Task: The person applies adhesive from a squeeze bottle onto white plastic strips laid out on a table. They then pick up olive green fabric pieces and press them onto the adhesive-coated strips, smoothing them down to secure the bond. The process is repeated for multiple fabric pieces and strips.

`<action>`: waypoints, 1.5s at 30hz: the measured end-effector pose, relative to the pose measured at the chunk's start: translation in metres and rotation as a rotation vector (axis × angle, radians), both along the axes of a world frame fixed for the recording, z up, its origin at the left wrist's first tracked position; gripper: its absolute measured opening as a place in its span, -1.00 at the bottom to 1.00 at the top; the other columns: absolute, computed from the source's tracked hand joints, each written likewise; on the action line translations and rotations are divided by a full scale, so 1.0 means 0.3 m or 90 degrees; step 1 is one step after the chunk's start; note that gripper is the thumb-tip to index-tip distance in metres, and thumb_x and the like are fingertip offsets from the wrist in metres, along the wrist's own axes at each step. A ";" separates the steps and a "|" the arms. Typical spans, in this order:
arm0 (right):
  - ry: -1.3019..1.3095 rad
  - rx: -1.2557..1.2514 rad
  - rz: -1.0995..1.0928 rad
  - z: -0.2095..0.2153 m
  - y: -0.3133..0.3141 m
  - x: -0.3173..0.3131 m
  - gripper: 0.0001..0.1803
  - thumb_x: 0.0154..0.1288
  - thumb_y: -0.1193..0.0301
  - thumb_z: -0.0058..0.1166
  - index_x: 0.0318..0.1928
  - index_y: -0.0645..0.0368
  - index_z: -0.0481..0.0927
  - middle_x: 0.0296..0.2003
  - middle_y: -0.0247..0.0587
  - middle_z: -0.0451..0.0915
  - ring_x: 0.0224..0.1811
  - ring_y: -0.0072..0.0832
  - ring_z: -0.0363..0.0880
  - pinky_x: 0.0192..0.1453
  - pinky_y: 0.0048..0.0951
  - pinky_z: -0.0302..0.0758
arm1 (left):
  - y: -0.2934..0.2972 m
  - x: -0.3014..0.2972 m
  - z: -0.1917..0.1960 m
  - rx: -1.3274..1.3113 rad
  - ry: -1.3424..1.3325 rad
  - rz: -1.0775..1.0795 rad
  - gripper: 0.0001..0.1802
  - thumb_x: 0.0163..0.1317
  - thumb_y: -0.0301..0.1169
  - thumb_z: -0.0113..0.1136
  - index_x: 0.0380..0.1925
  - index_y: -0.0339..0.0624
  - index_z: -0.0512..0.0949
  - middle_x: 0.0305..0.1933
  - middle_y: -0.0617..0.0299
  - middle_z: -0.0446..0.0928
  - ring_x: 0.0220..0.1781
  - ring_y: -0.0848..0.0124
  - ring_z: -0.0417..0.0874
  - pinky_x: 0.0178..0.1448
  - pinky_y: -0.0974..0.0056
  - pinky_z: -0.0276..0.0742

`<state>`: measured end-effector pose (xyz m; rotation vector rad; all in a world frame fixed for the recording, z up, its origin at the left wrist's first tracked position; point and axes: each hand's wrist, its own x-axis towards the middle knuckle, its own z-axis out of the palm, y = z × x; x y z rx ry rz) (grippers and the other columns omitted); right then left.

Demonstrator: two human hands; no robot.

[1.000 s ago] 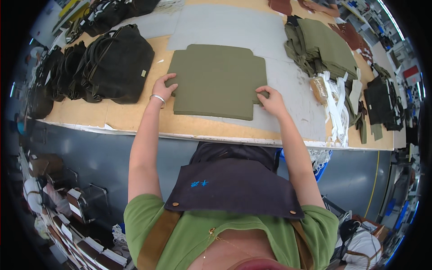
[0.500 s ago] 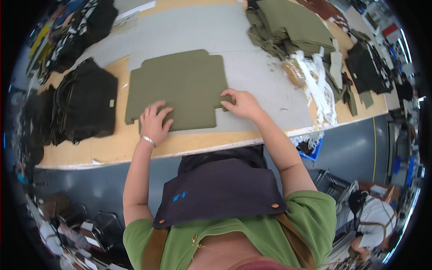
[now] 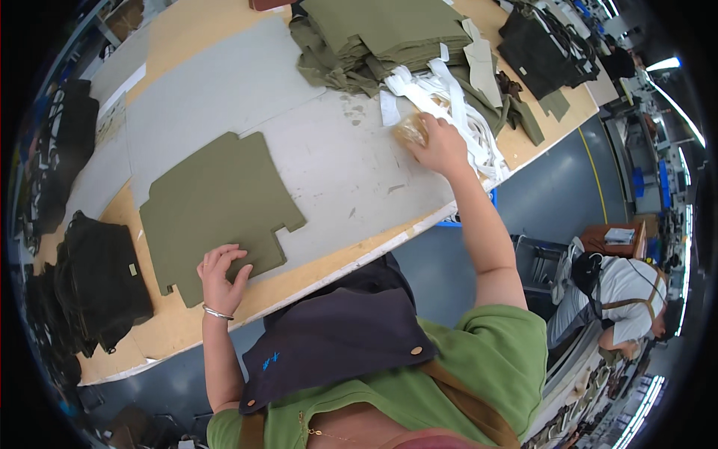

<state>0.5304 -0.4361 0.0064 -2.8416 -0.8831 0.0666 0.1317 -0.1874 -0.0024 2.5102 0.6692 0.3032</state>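
Note:
An olive-green fabric panel (image 3: 213, 202) with notched corners lies flat on the grey-topped table. My left hand (image 3: 222, 277) rests on its near edge, fingers apart and slightly bent, holding nothing. Off to the right, my right hand (image 3: 443, 146) is closed round a shiny amber lump (image 3: 410, 130) that looks wrapped in clear plastic; its exact kind does not show. Beside that hand lies a tangled heap of white strips (image 3: 449, 93), partly behind it.
Stacked olive fabric pieces (image 3: 389, 30) lie at the far side. Dark bags (image 3: 105, 277) stand at the left, and another dark bag (image 3: 546, 52) is at the far right. The table's front edge (image 3: 359, 258) runs before me. A co-worker (image 3: 624, 299) bends over at the right.
My right hand has left the panel's right edge, reached right and taken hold of the amber lump. My left hand stays on the panel. The whole view has turned to the right.

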 end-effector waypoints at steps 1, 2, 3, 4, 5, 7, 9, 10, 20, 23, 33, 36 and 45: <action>0.015 0.014 -0.018 0.008 -0.057 -0.017 -0.32 0.04 0.09 0.28 0.19 -0.01 0.45 -0.07 0.00 0.59 -0.06 -0.08 0.58 0.01 -0.16 0.53 | 0.000 0.005 -0.012 -0.010 0.005 -0.008 -0.71 -0.04 -0.37 0.40 -0.25 -0.02 0.63 -0.02 0.29 0.58 0.08 0.27 0.50 0.22 0.14 0.19; 0.028 0.032 -0.027 0.018 -0.104 -0.012 -0.33 0.03 0.10 0.28 0.19 0.00 0.47 -0.08 -0.01 0.60 -0.09 -0.12 0.60 0.00 -0.18 0.54 | -0.001 0.016 -0.018 -0.016 0.008 -0.007 -0.71 -0.05 -0.38 0.40 -0.25 -0.02 0.63 -0.01 0.29 0.58 0.08 0.27 0.50 0.22 0.14 0.19; 0.041 0.050 -0.033 0.023 -0.141 0.011 -0.34 0.03 0.11 0.29 0.18 0.02 0.49 -0.10 -0.01 0.61 -0.11 -0.15 0.61 -0.02 -0.20 0.54 | -0.003 0.031 -0.017 -0.035 -0.003 -0.016 -0.72 -0.04 -0.39 0.39 -0.25 -0.02 0.63 -0.02 0.29 0.58 0.08 0.27 0.50 0.22 0.14 0.19; 0.114 0.109 -0.060 0.027 -0.178 0.056 -0.38 0.03 0.10 0.30 0.12 0.03 0.53 -0.13 -0.03 0.62 -0.13 -0.17 0.61 -0.03 -0.22 0.54 | -0.011 0.058 -0.011 -0.056 -0.015 -0.030 -0.73 -0.03 -0.40 0.39 -0.25 -0.02 0.63 -0.02 0.29 0.58 0.07 0.27 0.50 0.21 0.14 0.19; 0.188 0.169 -0.084 0.024 -0.208 0.109 -0.42 0.03 0.08 0.30 0.06 0.05 0.58 -0.16 -0.05 0.63 -0.15 -0.20 0.62 -0.04 -0.25 0.54 | -0.019 0.078 -0.002 -0.075 -0.025 -0.043 -0.74 -0.03 -0.41 0.38 -0.26 -0.02 0.64 -0.02 0.29 0.58 0.07 0.27 0.50 0.21 0.15 0.19; 0.202 0.207 -0.096 0.009 -0.234 0.213 -0.49 0.03 0.10 0.33 -0.03 0.07 0.65 -0.22 -0.09 0.65 -0.18 -0.24 0.63 -0.06 -0.29 0.55 | -0.023 0.148 0.014 -0.076 -0.027 -0.078 -0.75 -0.01 -0.42 0.37 -0.26 -0.02 0.64 -0.03 0.31 0.58 0.06 0.27 0.50 0.20 0.15 0.20; 0.079 0.165 -0.067 -0.018 -0.235 0.311 -0.56 0.02 0.16 0.36 -0.09 0.08 0.68 -0.26 -0.14 0.66 -0.20 -0.30 0.63 -0.09 -0.33 0.55 | -0.040 0.192 0.022 -0.081 -0.029 -0.103 -0.77 0.00 -0.44 0.35 -0.27 -0.02 0.64 -0.04 0.32 0.58 0.05 0.28 0.51 0.18 0.16 0.21; 0.093 0.125 -0.028 -0.040 -0.232 0.342 -0.58 0.01 0.20 0.36 -0.09 0.07 0.69 -0.26 -0.16 0.66 -0.20 -0.31 0.63 -0.10 -0.34 0.55 | -0.048 0.206 0.025 -0.083 -0.029 -0.107 -0.77 0.01 -0.45 0.35 -0.27 -0.01 0.64 -0.05 0.32 0.58 0.04 0.28 0.50 0.18 0.16 0.22; 0.038 0.162 0.079 -0.122 -0.229 0.318 -0.76 0.06 0.38 0.32 -0.21 0.10 0.71 -0.30 -0.18 0.64 -0.26 -0.26 0.63 -0.14 -0.34 0.54 | -0.057 0.141 -0.030 -0.132 -0.039 -0.072 -0.80 0.02 -0.47 0.34 -0.30 -0.02 0.65 -0.08 0.32 0.59 0.02 0.28 0.51 0.10 0.20 0.27; 0.009 0.147 0.070 -0.132 -0.228 0.315 -0.80 0.08 0.41 0.30 -0.24 0.12 0.70 -0.29 -0.18 0.65 -0.28 -0.26 0.65 -0.15 -0.34 0.54 | -0.074 0.159 -0.016 -0.146 -0.047 -0.092 -0.81 0.03 -0.48 0.33 -0.30 -0.03 0.65 -0.08 0.32 0.59 0.02 0.27 0.51 0.10 0.20 0.27; 0.012 0.477 0.152 0.258 0.016 0.117 -0.87 0.38 0.41 0.09 -0.14 0.17 0.49 -0.50 -0.23 0.55 -0.57 -0.55 0.48 -0.46 -0.50 0.39 | -0.066 0.270 0.045 -0.233 -0.101 -0.201 -0.76 0.07 -0.54 0.27 -0.21 -0.13 0.61 -0.05 0.21 0.59 0.05 0.21 0.54 0.14 0.16 0.43; 0.319 0.655 0.138 0.317 0.206 -0.110 -0.84 0.36 0.49 0.10 -0.08 0.15 0.48 -0.52 -0.35 0.53 -0.53 -0.65 0.50 -0.46 -0.56 0.39 | -0.053 0.397 0.041 -0.262 -0.128 -0.152 -0.74 0.10 -0.54 0.25 -0.16 -0.13 0.59 -0.02 0.21 0.57 0.03 0.22 0.55 0.12 0.18 0.45; 0.380 0.350 0.054 -0.168 0.223 -0.395 -0.79 0.30 0.41 0.11 -0.09 0.17 0.48 -0.49 -0.12 0.63 -0.58 -0.37 0.56 -0.42 -0.39 0.46 | -0.114 0.560 -0.119 -0.065 -0.089 -0.094 -0.65 0.20 -0.50 0.12 0.01 -0.04 0.52 0.13 0.18 0.50 0.22 0.09 0.43 0.25 0.08 0.35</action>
